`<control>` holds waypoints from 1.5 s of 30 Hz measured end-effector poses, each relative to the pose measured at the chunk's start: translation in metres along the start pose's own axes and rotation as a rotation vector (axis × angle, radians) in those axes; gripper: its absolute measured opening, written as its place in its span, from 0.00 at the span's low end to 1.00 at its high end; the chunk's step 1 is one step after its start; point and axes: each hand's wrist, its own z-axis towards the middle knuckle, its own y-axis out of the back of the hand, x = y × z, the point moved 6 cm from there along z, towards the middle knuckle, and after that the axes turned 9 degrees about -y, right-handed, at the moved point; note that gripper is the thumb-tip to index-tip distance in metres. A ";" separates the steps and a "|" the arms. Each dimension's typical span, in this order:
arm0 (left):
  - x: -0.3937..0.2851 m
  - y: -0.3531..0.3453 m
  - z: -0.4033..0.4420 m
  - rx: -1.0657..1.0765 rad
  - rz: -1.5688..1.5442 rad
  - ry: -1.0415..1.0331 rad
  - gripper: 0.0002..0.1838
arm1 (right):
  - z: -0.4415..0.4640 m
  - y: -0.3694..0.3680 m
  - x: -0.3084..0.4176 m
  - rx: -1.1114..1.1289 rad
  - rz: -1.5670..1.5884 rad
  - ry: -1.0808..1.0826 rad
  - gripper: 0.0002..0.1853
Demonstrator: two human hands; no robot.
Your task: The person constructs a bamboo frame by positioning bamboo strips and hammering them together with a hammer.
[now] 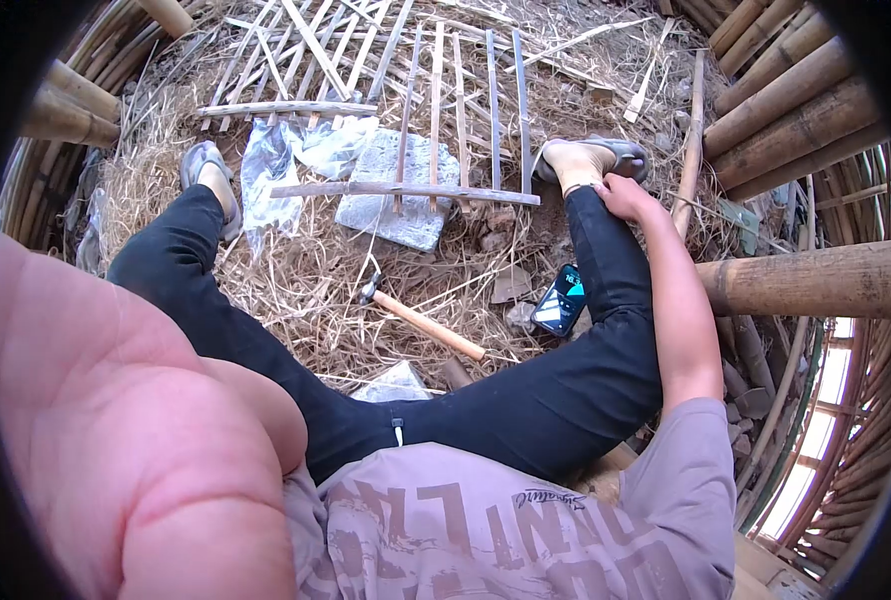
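Very close to the camera, my left hand fills the lower left with its palm side; its fingertips are out of sight. My right hand is at the right ankle, its fingers closed on the trouser cuff. A hammer with a wooden handle lies on the straw between my legs. Near my right knee, a phone with a lit screen rests on the ground. Ahead, a slatted bamboo frame lies across a grey stone block.
More bamboo slats lie at the top, beside clear plastic sheeting. Thick bamboo poles stick in from the right. A pale block sits just in front of my lap. Straw covers the ground.
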 end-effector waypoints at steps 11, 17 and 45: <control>-0.002 0.014 0.007 -0.016 0.058 -0.057 0.09 | -0.003 0.002 0.002 0.014 -0.004 0.005 0.25; 0.008 0.020 0.016 -0.016 0.119 -0.091 0.09 | 0.003 -0.002 -0.003 -0.035 -0.009 0.021 0.24; 0.183 0.108 -0.394 1.257 1.138 0.972 0.24 | -0.002 0.000 -0.001 -0.026 -0.013 0.023 0.24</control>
